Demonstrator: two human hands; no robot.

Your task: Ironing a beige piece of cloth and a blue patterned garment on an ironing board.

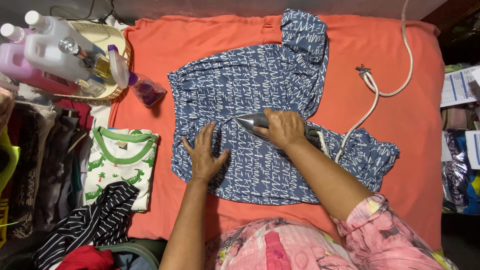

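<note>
A blue garment with a white letter pattern [240,85] lies spread on an orange cloth-covered surface [410,115]. My right hand [284,127] grips the handle of a silver clothes iron [252,121], whose tip points left on the garment's middle. The iron's white cord [380,92] runs off to the upper right. My left hand [204,152] lies flat with fingers spread on the fabric, just left of and below the iron's tip.
At the left lies a folded white shirt with green trim and crocodile prints [120,165], with a black striped cloth [92,225] below it. A woven tray of bottles [65,50] stands at top left, a small purple spray bottle [142,87] beside it. Piled clothes line the left edge.
</note>
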